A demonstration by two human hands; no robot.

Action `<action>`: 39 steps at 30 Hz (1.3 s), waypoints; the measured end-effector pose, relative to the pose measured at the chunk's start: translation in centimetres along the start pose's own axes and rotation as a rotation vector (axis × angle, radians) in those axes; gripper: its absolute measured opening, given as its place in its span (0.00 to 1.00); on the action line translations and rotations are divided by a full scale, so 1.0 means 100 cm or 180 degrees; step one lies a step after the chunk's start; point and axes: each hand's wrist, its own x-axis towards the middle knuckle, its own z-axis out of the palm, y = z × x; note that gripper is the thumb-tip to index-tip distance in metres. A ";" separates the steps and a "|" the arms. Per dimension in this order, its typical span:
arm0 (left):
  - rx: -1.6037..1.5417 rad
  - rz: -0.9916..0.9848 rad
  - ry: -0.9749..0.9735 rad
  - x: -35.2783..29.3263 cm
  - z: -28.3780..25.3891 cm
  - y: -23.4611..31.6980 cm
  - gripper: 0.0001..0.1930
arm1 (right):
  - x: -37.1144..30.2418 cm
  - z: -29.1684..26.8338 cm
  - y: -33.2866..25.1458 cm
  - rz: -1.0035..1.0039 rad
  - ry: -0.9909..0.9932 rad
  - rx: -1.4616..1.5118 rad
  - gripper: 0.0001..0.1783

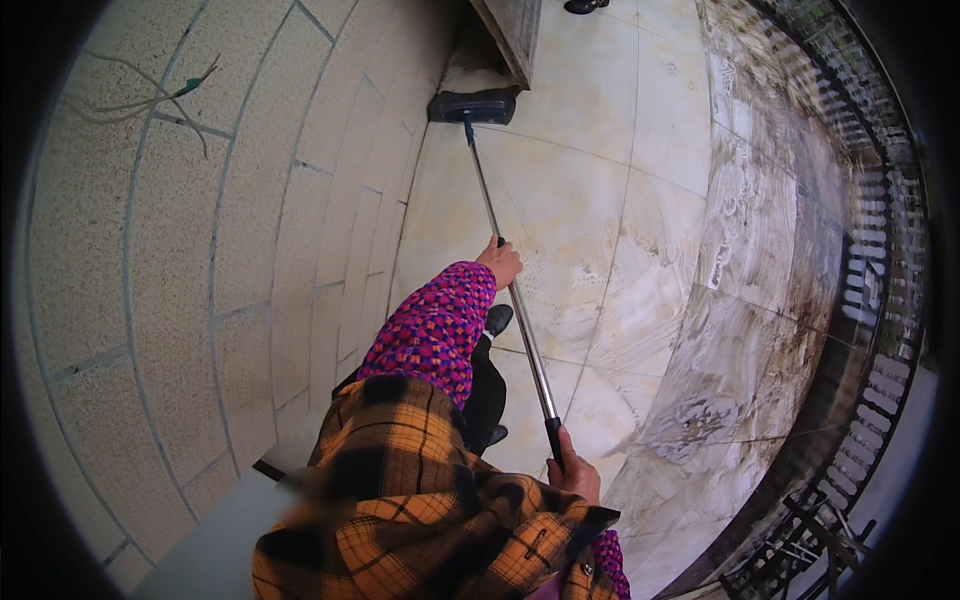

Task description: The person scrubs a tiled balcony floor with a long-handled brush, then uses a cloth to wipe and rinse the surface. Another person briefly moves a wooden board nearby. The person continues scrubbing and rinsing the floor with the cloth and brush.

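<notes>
A long-handled broom (530,345) with a metal pole reaches away from me across the wet, stained floor tiles (575,205). Its wide dark head (474,106) rests on the floor at the foot of the wall, beside a grey upright panel. Partway up the pole, my left hand (500,262) is wrapped round it near a dark collar. My right hand (575,478) grips the black end of the handle, close to my body. The bristles' underside is hidden.
A pale block wall (250,230) runs along the left, with loose wires (160,98) sticking out. The grey panel (510,35) stands at the far end. On the right are a dirt-streaked tile strip (735,340) and a balustrade (880,385). A dark shoe (585,5) shows at the top.
</notes>
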 end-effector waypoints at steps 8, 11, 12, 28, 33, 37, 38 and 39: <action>-0.0415 0.0178 0.0296 -0.137 0.108 0.140 0.07 | -0.186 0.020 0.046 0.0035 -0.0215 -0.0092 0.37; -0.0649 0.0334 0.0397 -0.194 0.147 0.214 0.10 | -0.273 0.029 0.058 0.0339 -0.0248 -0.0618 0.33; -0.0708 0.0361 0.0334 -0.212 0.157 0.241 0.09 | -0.305 0.027 0.061 0.0508 -0.0286 -0.0652 0.28; -0.1261 0.1997 0.0124 -0.340 0.191 0.533 0.04 | -0.581 -0.033 0.028 0.2057 -0.0141 -0.0614 0.22; -0.1124 0.1673 0.0601 -0.317 0.165 0.458 0.05 | -0.542 -0.016 0.051 0.1372 0.0055 -0.1120 0.22; -0.1295 0.1189 0.1015 -0.289 0.138 0.407 0.02 | -0.485 -0.033 0.064 0.0915 0.0039 -0.1674 0.29; -0.1390 0.1054 0.1197 -0.281 0.134 0.399 0.03 | -0.467 -0.040 0.067 0.0666 0.0169 -0.1837 0.37; -0.1338 0.0936 0.1165 -0.271 0.129 0.391 0.03 | -0.450 -0.048 0.068 0.0456 0.0240 -0.2003 0.38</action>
